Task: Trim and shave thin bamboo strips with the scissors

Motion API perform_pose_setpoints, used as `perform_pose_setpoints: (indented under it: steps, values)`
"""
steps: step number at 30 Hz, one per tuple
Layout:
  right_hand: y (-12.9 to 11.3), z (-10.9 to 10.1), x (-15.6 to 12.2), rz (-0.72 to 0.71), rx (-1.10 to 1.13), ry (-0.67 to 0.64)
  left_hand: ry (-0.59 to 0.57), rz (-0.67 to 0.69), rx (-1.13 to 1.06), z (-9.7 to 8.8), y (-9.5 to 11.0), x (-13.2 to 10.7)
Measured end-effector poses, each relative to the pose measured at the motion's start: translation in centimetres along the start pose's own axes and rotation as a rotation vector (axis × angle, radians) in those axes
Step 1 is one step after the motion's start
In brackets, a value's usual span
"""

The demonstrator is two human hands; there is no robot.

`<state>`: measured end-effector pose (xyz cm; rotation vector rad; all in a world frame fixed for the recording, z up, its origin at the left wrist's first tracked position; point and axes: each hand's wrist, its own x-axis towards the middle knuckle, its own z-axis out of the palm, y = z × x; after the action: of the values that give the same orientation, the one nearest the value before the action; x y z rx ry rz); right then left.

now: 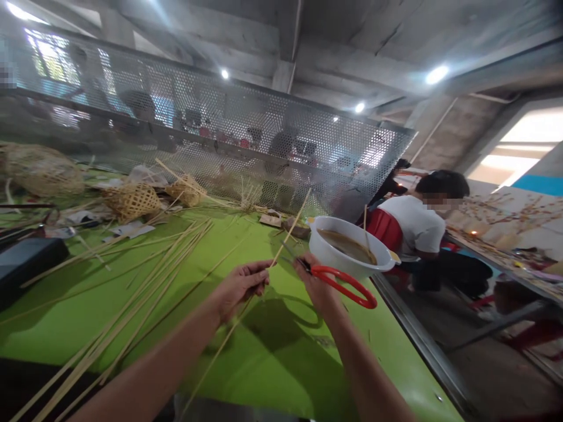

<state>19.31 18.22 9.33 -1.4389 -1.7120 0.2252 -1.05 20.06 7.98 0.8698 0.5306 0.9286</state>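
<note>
My left hand (248,284) pinches a thin bamboo strip (292,227) that slants up and away over the green tabletop (281,375). The strip's other end runs back toward me beneath the hand. Closed around a pair of scissors with red handles (345,285) is my right hand (314,278). The blades point toward the strip, a little beyond my left fingers; whether they touch it I cannot tell. Just behind my right hand stands a white basin (316,246) holding brownish liquid and a thin stick.
Long bamboo strips (145,293) lie across the left side. Woven baskets (132,200) and scraps sit farther back, near a dark box (33,266). A perforated metal panel (246,129) borders the far edge. On the right, a person in white (413,220) sits at another table.
</note>
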Motion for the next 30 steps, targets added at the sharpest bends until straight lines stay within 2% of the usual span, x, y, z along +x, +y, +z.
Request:
perform_pose_setpoints:
  steps: [6, 12, 18, 24, 28, 30]
  values:
    - [-0.9, 0.5, -1.0, -0.053, -0.072, -0.187, 0.038, 0.022, -0.071, -0.3, 0.0, 0.2]
    - [-0.2, 0.6, -0.5, -0.05, -0.044, -0.028, 0.019, 0.009, -0.111, -0.2, 0.1, 0.0]
    - [-0.6, 1.1, -1.3, -0.072, -0.119, -0.156, 0.043, 0.027, -0.115, -0.6, -0.1, 0.2]
    - [-1.0, 0.9, -1.2, -0.054, -0.129, -0.071, 0.013, 0.046, -0.114, -0.7, -0.2, 0.5]
    - [-1.8, 1.2, -1.8, -0.08, -0.128, -0.22, 0.032, 0.08, -0.126, -1.1, -0.3, 0.7]
    - [-1.8, 1.3, -1.8, -0.079, -0.122, -0.233, 0.022, 0.089, -0.139, -1.1, -0.4, 0.7]
